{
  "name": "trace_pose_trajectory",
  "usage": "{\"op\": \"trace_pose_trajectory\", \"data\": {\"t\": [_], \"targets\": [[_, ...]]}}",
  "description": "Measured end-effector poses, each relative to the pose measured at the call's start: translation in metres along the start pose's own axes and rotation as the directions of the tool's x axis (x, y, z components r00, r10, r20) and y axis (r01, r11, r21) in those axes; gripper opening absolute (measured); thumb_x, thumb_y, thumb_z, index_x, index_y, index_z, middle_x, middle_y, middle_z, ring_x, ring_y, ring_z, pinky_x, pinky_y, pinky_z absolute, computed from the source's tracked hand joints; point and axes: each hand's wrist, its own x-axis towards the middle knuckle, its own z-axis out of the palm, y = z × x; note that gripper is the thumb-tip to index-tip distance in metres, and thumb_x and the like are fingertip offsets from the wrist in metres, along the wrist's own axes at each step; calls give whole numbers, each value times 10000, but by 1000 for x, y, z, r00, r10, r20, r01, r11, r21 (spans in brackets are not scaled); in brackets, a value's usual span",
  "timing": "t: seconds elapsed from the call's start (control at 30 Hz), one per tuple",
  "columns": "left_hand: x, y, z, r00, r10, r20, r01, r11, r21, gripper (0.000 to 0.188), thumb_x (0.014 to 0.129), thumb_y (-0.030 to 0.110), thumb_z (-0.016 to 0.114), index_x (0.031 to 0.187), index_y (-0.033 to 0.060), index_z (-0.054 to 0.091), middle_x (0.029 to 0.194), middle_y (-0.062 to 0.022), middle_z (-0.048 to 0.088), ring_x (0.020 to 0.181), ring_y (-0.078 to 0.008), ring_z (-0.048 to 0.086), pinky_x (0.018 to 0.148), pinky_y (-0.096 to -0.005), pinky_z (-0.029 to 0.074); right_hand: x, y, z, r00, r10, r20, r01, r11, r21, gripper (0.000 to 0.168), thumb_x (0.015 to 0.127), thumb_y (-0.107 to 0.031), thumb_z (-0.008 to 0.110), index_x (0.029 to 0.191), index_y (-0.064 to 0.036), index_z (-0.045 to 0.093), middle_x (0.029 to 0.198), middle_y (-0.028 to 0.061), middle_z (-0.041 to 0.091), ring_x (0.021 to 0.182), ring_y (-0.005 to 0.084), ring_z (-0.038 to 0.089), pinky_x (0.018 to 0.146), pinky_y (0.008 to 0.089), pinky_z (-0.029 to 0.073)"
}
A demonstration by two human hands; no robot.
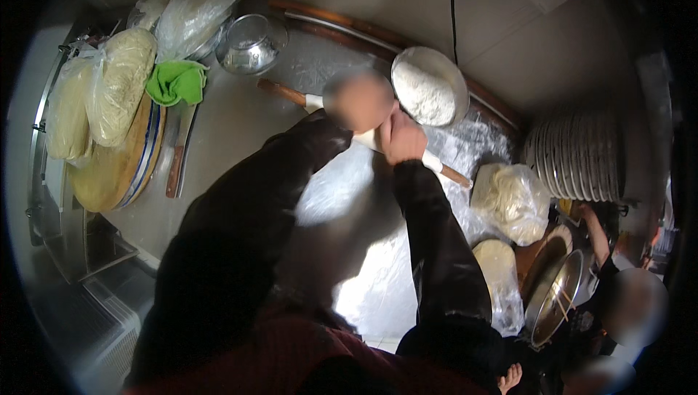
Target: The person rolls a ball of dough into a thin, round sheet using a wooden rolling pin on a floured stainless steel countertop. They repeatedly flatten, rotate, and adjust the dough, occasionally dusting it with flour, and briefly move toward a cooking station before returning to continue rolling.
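A wooden rolling pin [457,176] lies slantwise across the metal worktop before me, with a pale sheet of dough [368,140] wrapped around its middle. Both of its wooden ends stick out past the dough. My right hand [403,136] is curled over the wrapped pin, right of its middle. Beside it, my left hand [358,99] is also at the pin, but a blur hides its fingers. Just beyond my right hand stands a bowl of white flour [433,90]. Flour dusts the worktop [474,136] to the right.
At left are bagged noodles [121,84] on a round wooden board [109,179], a green cloth [175,83] and a knife [175,169]. A plate stack [572,149], bagged dough [512,204] and a metal basin [556,297] with chopsticks stand right, near another person's arm [597,234].
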Motion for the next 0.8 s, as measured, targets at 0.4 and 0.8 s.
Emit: {"op": "trace_pose_trajectory", "data": {"t": [0.4, 0.8], "targets": [[-176, -18, 0, 996, 84, -26, -83, 996, 30, 668, 732, 570, 849, 1129, 67, 657, 1057, -106, 642, 1032, -308, 622, 897, -443, 488, -126, -27, -25, 973, -165, 161, 183, 978, -100, 744, 850, -386, 805, 1506, -165, 531, 1264, 130, 626, 1143, 341, 591, 972, 513, 435], [-400, 129, -34, 996, -7, 90, 18, 992, -122, 639, 915, 399, 624, 1453, 56, 589, 1546, -133, 539, 1469, -398, 429, 1211, -652, 283, -359, -184, -31, 985, -40, 166, 39, 999, 10, 701, 873, -289, 671, 1521, -79, 503, 1612, 204, 444, 1491, 380, 425, 1193, 649, 266]]}}
